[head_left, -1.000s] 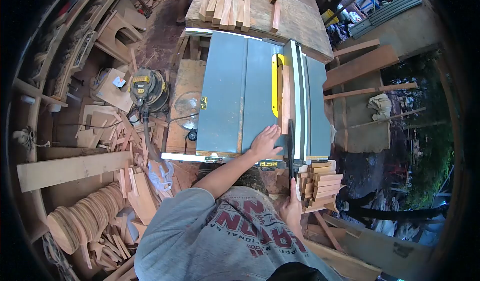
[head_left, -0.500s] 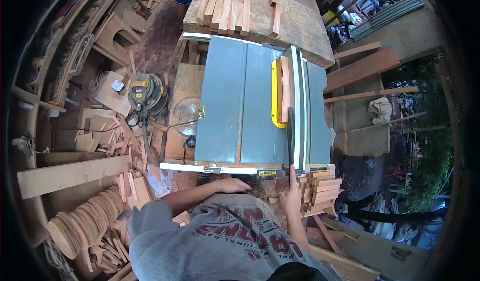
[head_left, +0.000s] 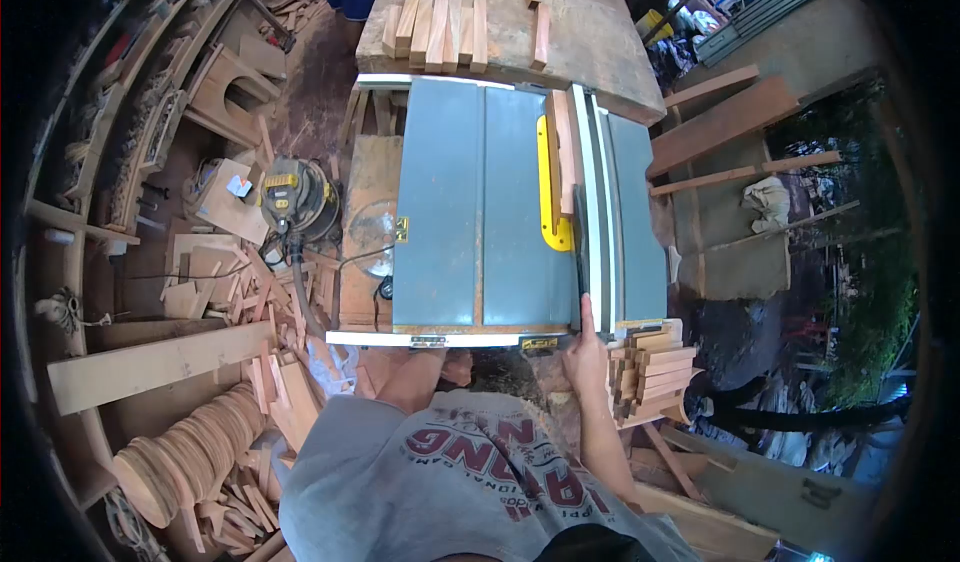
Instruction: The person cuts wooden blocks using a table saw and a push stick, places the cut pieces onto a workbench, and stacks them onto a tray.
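Observation:
My right hand (head_left: 584, 355) is closed around the near end of a long dark push stick (head_left: 581, 247) at the front of the table saw (head_left: 437, 222). The stick's far end meets the near end of a narrow wooden strip (head_left: 566, 157). That strip lies along the white-edged rip fence (head_left: 597, 212), beside the yellow throat plate (head_left: 547, 182), and its far end reaches the table's back edge. My left forearm (head_left: 412, 380) extends to the saw's front rail (head_left: 450, 340); the fingers of that hand are hidden or unclear below the rail.
Several cut wood pieces (head_left: 440, 32) lie on the wooden outfeed table (head_left: 590, 42). More strips are stacked (head_left: 655, 372) by the saw's right front corner. A shop vacuum (head_left: 297, 197) and offcuts (head_left: 255, 297) are on the left. Another person's legs (head_left: 352, 2) show at the back.
The push stick and wooden strip have slid forward along the fence, with my right hand following. My left hand has moved from before my shirt to below the front rail. The view has shifted slightly.

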A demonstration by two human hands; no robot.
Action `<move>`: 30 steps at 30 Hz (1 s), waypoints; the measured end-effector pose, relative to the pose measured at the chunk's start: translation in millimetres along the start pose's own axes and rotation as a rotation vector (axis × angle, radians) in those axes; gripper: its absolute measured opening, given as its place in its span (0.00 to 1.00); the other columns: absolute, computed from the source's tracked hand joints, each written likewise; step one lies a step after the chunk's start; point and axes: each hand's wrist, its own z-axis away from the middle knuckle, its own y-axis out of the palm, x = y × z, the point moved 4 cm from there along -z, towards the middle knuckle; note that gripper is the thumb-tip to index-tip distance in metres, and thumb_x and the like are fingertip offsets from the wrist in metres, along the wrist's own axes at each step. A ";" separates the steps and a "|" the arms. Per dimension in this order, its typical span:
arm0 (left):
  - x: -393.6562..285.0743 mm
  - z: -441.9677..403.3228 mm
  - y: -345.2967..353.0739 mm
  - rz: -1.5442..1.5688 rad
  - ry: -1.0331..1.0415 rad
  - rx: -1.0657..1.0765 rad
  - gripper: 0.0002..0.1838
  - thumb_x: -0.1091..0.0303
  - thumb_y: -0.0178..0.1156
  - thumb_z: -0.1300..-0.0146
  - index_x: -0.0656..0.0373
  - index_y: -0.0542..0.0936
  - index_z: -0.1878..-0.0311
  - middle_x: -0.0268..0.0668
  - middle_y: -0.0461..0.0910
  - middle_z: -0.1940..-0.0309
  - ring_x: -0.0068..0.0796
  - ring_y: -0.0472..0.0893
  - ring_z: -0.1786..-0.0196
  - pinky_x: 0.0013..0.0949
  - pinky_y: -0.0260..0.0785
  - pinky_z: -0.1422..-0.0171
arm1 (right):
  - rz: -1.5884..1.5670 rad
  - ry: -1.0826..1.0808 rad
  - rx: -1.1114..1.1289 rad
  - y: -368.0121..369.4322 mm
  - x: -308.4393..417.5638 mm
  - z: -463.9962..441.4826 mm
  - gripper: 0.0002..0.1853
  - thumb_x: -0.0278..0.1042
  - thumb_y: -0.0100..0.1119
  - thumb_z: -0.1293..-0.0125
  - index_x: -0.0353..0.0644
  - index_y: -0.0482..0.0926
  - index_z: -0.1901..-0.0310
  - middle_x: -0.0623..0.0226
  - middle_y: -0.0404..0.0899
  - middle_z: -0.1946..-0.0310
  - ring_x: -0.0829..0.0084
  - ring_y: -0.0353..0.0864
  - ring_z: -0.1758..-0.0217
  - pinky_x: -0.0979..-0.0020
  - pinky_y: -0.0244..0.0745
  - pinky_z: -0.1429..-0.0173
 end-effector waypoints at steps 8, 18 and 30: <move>0.6 -3.6 -1.9 -0.011 0.020 -0.054 0.16 0.66 0.52 0.26 0.61 0.85 0.45 0.39 0.88 0.53 0.34 0.84 0.54 0.39 0.75 0.46 | -0.014 -0.016 -0.020 -10.5 27.9 -88.6 0.48 0.18 0.49 0.37 0.66 0.53 0.17 0.32 0.82 0.65 0.32 0.83 0.60 0.41 0.75 0.53; 44.0 21.2 -45.3 0.073 0.118 -0.311 0.16 0.67 0.52 0.27 0.62 0.86 0.47 0.39 0.88 0.55 0.34 0.84 0.56 0.39 0.75 0.48 | -0.088 -0.046 -0.009 -34.5 44.7 -174.9 0.44 0.25 0.53 0.36 0.68 0.57 0.18 0.38 0.85 0.52 0.37 0.84 0.47 0.46 0.78 0.41; -33.8 265.6 -91.8 0.002 0.163 -1.869 0.07 0.73 0.60 0.29 0.67 0.82 0.55 0.41 0.81 0.64 0.36 0.80 0.60 0.38 0.73 0.53 | -0.502 -0.250 -0.224 -80.6 -57.2 -175.3 0.32 0.29 0.54 0.31 0.42 0.69 0.24 0.40 0.82 0.39 0.43 0.79 0.32 0.55 0.72 0.29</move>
